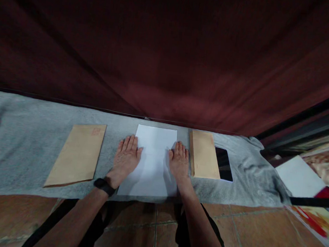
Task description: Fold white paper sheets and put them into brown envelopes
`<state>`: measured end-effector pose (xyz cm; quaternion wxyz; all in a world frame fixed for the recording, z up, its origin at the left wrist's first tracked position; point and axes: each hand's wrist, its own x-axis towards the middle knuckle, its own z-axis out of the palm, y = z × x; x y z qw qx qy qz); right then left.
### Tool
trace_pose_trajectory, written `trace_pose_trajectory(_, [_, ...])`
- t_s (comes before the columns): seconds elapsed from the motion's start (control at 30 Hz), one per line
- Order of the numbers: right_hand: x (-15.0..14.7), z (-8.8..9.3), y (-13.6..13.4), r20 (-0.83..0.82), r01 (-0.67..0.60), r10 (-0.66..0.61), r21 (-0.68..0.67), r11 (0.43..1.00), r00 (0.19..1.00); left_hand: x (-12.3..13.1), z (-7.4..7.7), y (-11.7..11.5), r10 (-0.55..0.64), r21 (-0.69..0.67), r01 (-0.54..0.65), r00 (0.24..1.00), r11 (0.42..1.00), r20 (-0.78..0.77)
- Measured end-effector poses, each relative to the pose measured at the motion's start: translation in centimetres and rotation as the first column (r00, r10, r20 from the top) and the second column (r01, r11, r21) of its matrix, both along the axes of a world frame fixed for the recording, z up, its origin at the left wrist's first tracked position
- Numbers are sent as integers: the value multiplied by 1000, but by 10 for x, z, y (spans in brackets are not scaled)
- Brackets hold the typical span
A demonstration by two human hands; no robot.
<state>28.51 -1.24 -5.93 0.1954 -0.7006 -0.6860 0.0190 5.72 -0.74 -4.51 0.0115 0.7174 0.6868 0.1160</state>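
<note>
A white sheet of paper (153,165) lies flat in front of me on a grey cloth. My left hand (126,156) rests palm down across the sheet's left edge, fingers stretched out. On the opposite edge lies my right hand (178,161), also flat with its fingers extended. To the left is a brown paper envelope (78,154) with small red print near its top corner. A stack of smaller brown envelopes (206,154) sits just right of my right hand. Whether the white paper is one sheet or more, I cannot tell.
Partly under the envelope stack lies a dark-screened phone or tablet (223,164). The grey cloth (250,170) covers the long narrow surface. Dark red fabric (170,62) rises behind it. Colourful printed material (321,220) and a white panel (300,177) stand at the right, above brown floor tiles (258,233).
</note>
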Motion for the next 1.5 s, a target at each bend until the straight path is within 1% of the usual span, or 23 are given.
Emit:
trace_pose_trajectory(0.07, [-2, 3, 1, 22, -11, 10, 48, 999, 1000, 2, 4, 2, -21, 69, 17, 999, 997, 46])
trace_pose_trajectory(0.1, [-5, 4, 0, 28, -41, 39, 70, 997, 999, 6, 6, 4, -63, 100, 56, 996, 993, 67])
trace_pose_trajectory(0.17, [-11, 3, -3, 35, -114, 111, 90, 989, 993, 19, 9, 10, -198, 131, 184, 976, 974, 96])
trace_pose_trajectory(0.23, [-18, -2, -7, 36, -150, 148, 78, 986, 988, 39, 9, 21, -333, 114, 321, 936, 940, 109])
trace_pose_trajectory(0.3, [-21, -8, -11, 47, -163, 161, 62, 985, 986, 62, 6, 36, -422, 67, 417, 901, 906, 104])
trace_pose_trajectory(0.4, [-22, -16, -12, 66, -174, 170, 68, 982, 983, 90, 0, 63, -469, -12, 471, 880, 882, 81])
trace_pose_trajectory(0.47, [-22, -18, -11, 67, -170, 165, 81, 982, 984, 97, -5, 78, -492, -30, 494, 869, 869, 60])
trace_pose_trajectory(0.57, [-22, -17, -10, 58, -154, 150, 70, 986, 987, 93, -10, 92, -519, -11, 520, 854, 854, 37])
trace_pose_trajectory(0.63, [-22, -15, -11, 51, -139, 136, 55, 989, 989, 83, -13, 96, -506, 4, 506, 862, 862, 30])
trace_pose_trajectory(0.83, [-20, -12, -16, 42, -126, 124, 36, 991, 991, 35, -17, 93, -345, 20, 345, 938, 938, 10])
trace_pose_trajectory(0.9, [-19, -12, -16, 39, -121, 120, 35, 992, 992, 18, -16, 88, -292, 23, 292, 956, 956, 0])
trace_pose_trajectory(0.97, [-17, -12, -15, 33, -111, 109, 39, 993, 993, 6, -13, 76, -235, 30, 235, 972, 972, -5])
trace_pose_trajectory(1.03, [-17, -9, -15, 22, -91, 90, 42, 995, 996, 0, -10, 57, -167, 49, 167, 986, 985, 2])
trace_pose_trajectory(1.07, [-17, -7, -16, 16, -82, 81, 44, 996, 997, 0, -9, 44, -131, 65, 130, 991, 989, 9])
trace_pose_trajectory(1.1, [-19, -5, -17, 8, -80, 80, 47, 996, 997, 3, -9, 29, -121, 72, 119, 992, 990, 20])
trace_pose_trajectory(1.13, [-22, -2, -21, -2, -89, 89, 53, 995, 996, 7, -9, 13, -150, 68, 147, 988, 987, 31])
trace_pose_trajectory(1.17, [-25, 0, -25, -12, -111, 112, 60, 992, 994, 12, -10, -3, -206, 59, 204, 978, 977, 36])
trace_pose_trajectory(1.23, [-35, 3, -38, -28, -197, 200, 71, 978, 979, 24, -14, -34, -303, 57, 301, 953, 952, 17])
trace_pose_trajectory(1.3, [-44, 4, -53, -28, -309, 311, 52, 950, 950, 34, -19, -56, -358, 60, 359, 933, 931, -24])
trace_pose_trajectory(1.4, [-49, 0, -70, -15, -372, 373, 20, 928, 928, 37, -22, -71, -388, 66, 392, 920, 918, -63])
trace_pose_trajectory(1.5, [-42, -4, -76, 15, -372, 372, 19, 928, 928, 29, -21, -74, -386, 66, 389, 921, 919, -52])
